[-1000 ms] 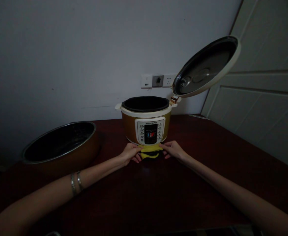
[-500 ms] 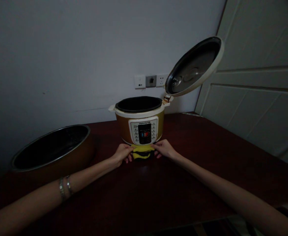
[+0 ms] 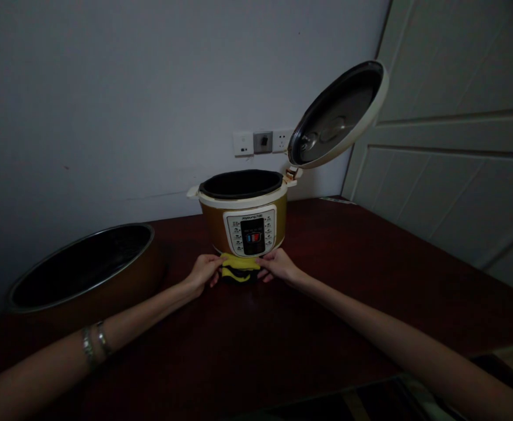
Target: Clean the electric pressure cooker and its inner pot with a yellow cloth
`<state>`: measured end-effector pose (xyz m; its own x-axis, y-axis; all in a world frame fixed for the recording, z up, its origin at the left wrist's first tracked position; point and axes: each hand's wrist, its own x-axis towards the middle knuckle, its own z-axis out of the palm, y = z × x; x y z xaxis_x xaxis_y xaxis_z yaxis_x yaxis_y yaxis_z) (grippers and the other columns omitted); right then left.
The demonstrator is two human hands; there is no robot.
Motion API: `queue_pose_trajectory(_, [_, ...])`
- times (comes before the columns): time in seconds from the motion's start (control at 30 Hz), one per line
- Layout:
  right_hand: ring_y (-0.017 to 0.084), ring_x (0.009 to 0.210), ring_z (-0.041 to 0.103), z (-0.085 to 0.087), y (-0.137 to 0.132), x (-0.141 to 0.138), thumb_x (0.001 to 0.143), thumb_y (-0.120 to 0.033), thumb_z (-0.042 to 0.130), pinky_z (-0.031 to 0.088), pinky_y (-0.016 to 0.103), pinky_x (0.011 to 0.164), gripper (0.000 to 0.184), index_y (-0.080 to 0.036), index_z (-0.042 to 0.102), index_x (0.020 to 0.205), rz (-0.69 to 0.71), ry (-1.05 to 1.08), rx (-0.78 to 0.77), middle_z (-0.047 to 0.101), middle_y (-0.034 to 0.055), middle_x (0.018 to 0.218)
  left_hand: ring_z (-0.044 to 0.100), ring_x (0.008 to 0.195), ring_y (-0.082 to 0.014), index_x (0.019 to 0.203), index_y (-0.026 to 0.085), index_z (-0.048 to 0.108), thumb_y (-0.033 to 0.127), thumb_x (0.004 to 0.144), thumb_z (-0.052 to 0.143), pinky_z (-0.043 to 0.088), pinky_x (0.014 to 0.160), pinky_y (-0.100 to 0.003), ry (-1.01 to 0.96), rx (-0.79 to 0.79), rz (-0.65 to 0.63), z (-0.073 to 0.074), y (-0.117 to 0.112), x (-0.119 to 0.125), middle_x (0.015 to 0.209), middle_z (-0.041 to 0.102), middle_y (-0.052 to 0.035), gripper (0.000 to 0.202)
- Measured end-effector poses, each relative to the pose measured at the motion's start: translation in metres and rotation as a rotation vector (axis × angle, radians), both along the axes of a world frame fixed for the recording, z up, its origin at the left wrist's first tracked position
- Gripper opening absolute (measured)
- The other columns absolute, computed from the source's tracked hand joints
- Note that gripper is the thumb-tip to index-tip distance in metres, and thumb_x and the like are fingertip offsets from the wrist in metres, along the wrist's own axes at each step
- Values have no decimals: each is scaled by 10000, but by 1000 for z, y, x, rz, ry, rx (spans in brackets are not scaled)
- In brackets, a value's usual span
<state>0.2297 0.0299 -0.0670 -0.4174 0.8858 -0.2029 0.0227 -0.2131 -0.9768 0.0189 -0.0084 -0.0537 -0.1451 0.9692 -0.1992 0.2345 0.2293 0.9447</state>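
A small yellow and black cloth [image 3: 238,270] lies folded on the dark red table [image 3: 256,345], right in front of a gold electric pressure cooker [image 3: 243,219]. My left hand [image 3: 204,271] pinches the cloth's left end and my right hand [image 3: 278,266] pinches its right end; both hands have their fingers closed on it. The cooker stands with its lid [image 3: 338,114] swung up on the right, and its dark inside shows. A white control panel [image 3: 251,232] with a lit display faces me.
A wide gold inner pot [image 3: 81,272] with a steel rim sits on the table at the left. Wall sockets [image 3: 263,142] are behind the cooker. A white panelled door [image 3: 453,146] fills the right side. The room is dim.
The view has shifted, so the cooker and my hands appear further left. My hands have drawn slightly closer together on the cloth.
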Motion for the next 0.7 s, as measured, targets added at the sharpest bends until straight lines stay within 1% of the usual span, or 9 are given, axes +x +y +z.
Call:
queue_pose_trajectory(0.07, [112, 447, 607, 4, -2, 0, 758, -155, 673, 484, 169, 346, 172, -91, 615, 610, -22, -15, -14, 636, 45, 569, 327, 249, -47, 608, 143, 531, 324, 763, 584, 202, 283, -176, -13, -3, -6, 2, 0, 0, 377, 437, 64, 244])
queue_pose_trajectory(0.17, [101, 447, 590, 12, -1, 14, 797, -107, 606, 490, 174, 353, 178, -84, 620, 621, -72, -28, -25, 631, 44, 582, 344, 260, -40, 621, 124, 557, 302, 760, 582, 208, 284, -184, -33, -19, -46, 4, 0, 12, 457, 518, 28, 227])
queue_pose_trajectory(0.27, [80, 444, 560, 18, 1, 33, 834, -118, 554, 499, 167, 380, 200, -80, 626, 651, -123, -20, -28, 620, 39, 577, 339, 272, -25, 680, 97, 590, 302, 758, 580, 214, 291, -183, -68, -47, -119, 2, 1, 29, 555, 595, -17, 219])
queue_pose_trajectory(0.37, [68, 438, 542, 20, 2, 42, 843, -139, 545, 510, 166, 416, 193, -70, 629, 683, -146, -2, -38, 622, 44, 583, 336, 280, -20, 733, 84, 593, 309, 764, 567, 214, 295, -180, -101, -75, -153, 0, 1, 38, 594, 622, -41, 229])
queue_pose_trajectory(0.47, [77, 454, 564, 19, -1, 36, 839, -118, 532, 513, 172, 433, 178, -57, 630, 703, -138, 20, -63, 635, 62, 604, 327, 278, -21, 705, 89, 583, 311, 751, 576, 212, 294, -180, -113, -54, -130, 1, 1, 32, 546, 583, -9, 227])
queue_pose_trajectory(0.57, [100, 496, 604, 17, -8, 20, 830, -92, 517, 520, 189, 448, 159, -57, 630, 724, -104, 46, -93, 661, 87, 663, 321, 272, -27, 647, 108, 559, 326, 725, 601, 206, 289, -181, -128, 6, -70, 5, -1, 15, 479, 509, 37, 235])
queue_pose_trajectory(0.63, [107, 507, 613, 15, -11, 11, 827, -87, 515, 519, 196, 449, 153, -63, 629, 728, -86, 59, -106, 666, 89, 675, 325, 266, -34, 638, 119, 548, 332, 712, 617, 202, 283, -183, -134, 29, -24, 8, -1, 5, 462, 491, 50, 236])
queue_pose_trajectory(0.7, [107, 503, 612, 14, -13, 8, 827, -92, 516, 517, 197, 447, 155, -66, 630, 725, -79, 67, -109, 667, 87, 673, 327, 261, -38, 634, 122, 547, 330, 709, 623, 204, 280, -185, -131, 27, -9, 10, -1, 2, 453, 490, 50, 234])
